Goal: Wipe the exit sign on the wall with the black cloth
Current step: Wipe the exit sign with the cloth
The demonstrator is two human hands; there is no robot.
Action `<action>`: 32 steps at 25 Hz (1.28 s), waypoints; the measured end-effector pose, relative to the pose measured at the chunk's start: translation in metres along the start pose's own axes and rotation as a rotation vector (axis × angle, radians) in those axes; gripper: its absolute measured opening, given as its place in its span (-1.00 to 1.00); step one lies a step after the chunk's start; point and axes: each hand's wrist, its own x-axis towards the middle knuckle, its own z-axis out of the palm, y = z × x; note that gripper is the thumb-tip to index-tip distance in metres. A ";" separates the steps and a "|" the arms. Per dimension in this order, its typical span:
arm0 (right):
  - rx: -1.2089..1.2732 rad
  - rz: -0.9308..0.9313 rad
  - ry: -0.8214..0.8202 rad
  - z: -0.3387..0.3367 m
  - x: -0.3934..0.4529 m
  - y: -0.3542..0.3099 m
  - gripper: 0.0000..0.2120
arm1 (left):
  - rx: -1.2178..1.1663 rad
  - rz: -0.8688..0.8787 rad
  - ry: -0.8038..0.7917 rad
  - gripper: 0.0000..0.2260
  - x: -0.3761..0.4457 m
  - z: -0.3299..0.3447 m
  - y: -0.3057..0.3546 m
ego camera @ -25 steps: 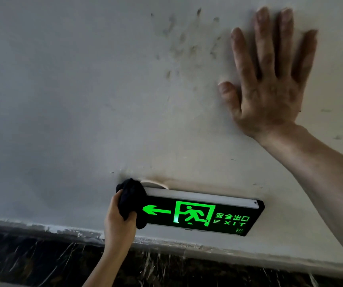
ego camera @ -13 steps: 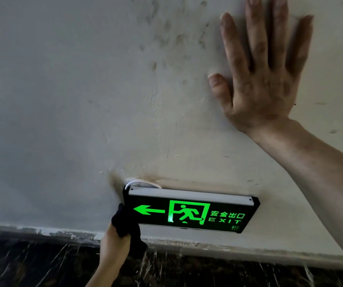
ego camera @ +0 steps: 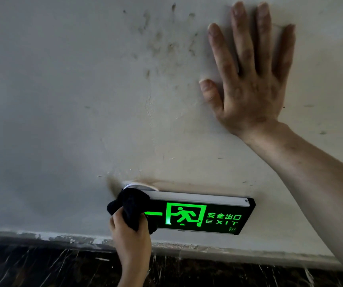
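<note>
The exit sign [ego camera: 203, 215] is a black box with a lit green arrow, running figure and "EXIT" lettering, fixed low on the white wall [ego camera: 63, 100]. My left hand [ego camera: 132, 235] grips the bunched black cloth [ego camera: 130, 208] and presses it over the sign's left end, hiding the arrow's tip. My right hand [ego camera: 247, 83] lies flat on the wall above and to the right of the sign, fingers spread, holding nothing.
Dark smudges [ego camera: 160, 38] mark the wall above the sign, and a brown stain [ego camera: 114, 183] sits at its top left corner. A dark marbled skirting [ego camera: 42, 266] runs along the bottom, below a chipped paint edge.
My left hand has lifted the cloth from below the sign's lower left corner up onto its left end. My right hand has stayed flat on the wall.
</note>
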 end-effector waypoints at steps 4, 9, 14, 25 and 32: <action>0.025 -0.001 -0.024 -0.003 0.003 -0.001 -0.43 | 0.057 0.084 -0.040 -0.72 -0.022 0.033 -0.001; 0.041 0.006 -0.027 -0.007 0.002 0.000 -0.44 | 0.313 0.407 -0.174 -0.46 -0.050 0.063 -0.010; 0.067 0.036 -0.031 -0.010 0.002 -0.002 -0.45 | 0.480 0.998 -0.329 -0.53 -0.066 0.086 -0.006; 0.090 0.041 -0.027 -0.012 0.002 -0.003 -0.49 | 1.062 1.650 -0.699 -0.68 -0.069 0.123 0.001; 0.057 0.025 -0.006 -0.009 0.001 -0.001 -0.47 | 1.317 1.731 -0.823 -0.62 -0.022 0.076 -0.025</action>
